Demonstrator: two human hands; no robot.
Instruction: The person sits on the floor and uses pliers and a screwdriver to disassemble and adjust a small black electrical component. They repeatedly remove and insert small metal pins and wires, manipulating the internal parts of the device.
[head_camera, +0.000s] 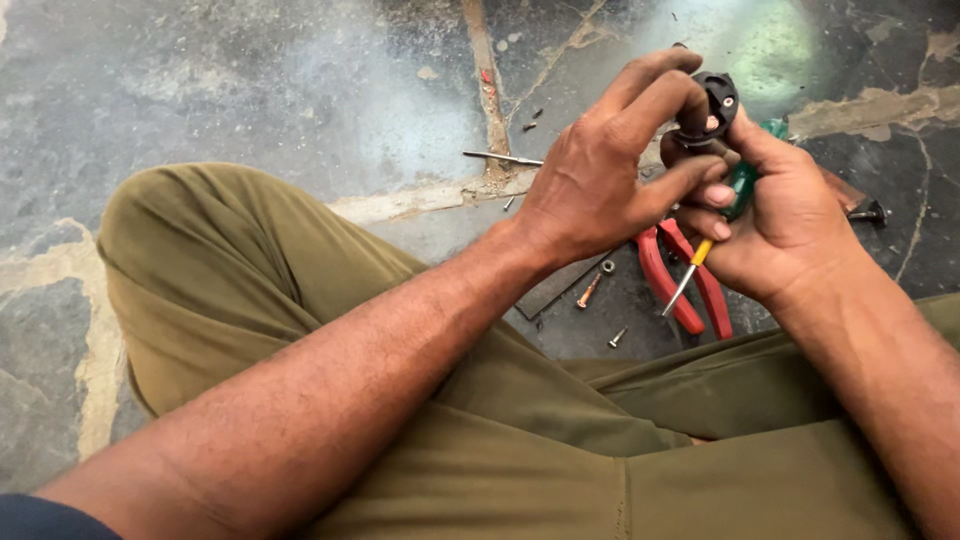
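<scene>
The left hand and the right hand meet at the far right, above the stone floor. Both hold a small round black part with their fingers tight on it. The right hand's grip also wraps a green and yellow screwdriver. Red pliers lie on the floor just under the hands, with screws near them, next to the green trousers.

Matt black plastic part, glossy red plastic-gripped pliers, bare metal screws — all over rough, mottled stone floor.
</scene>
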